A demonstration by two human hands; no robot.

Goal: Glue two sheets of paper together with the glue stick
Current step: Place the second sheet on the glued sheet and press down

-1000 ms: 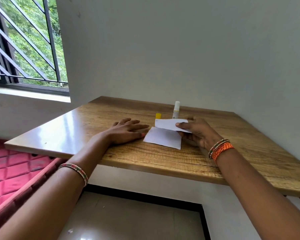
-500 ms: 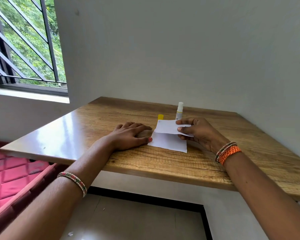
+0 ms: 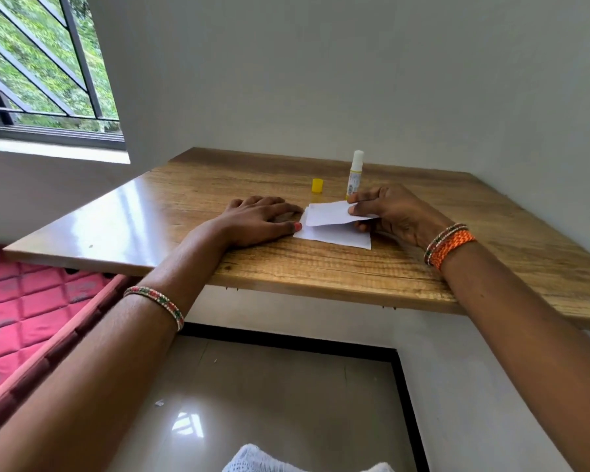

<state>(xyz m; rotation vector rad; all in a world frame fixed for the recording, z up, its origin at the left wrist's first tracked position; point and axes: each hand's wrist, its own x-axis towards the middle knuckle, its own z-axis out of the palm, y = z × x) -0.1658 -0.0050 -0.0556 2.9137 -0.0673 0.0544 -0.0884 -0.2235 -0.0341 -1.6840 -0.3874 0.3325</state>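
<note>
Pinching upper sheet point(image 3: 331, 214) by right edge, right hand point(image 3: 389, 212) hovers it over lower sheet point(image 3: 334, 238) on surface point(image 3: 491, 240). Left hand point(image 3: 256, 219) flat, fingers relaxed, touching lower sheet's left edge. Paper light, floppy, likely slides; best held at edges.

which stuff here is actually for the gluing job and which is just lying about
For the job: upper sheet pinched in the right hand; lower sheet flat on the table, left hand at its edge; uncapped glue stick; its yellow cap.

Lying about: red mattress; window grille.
</note>
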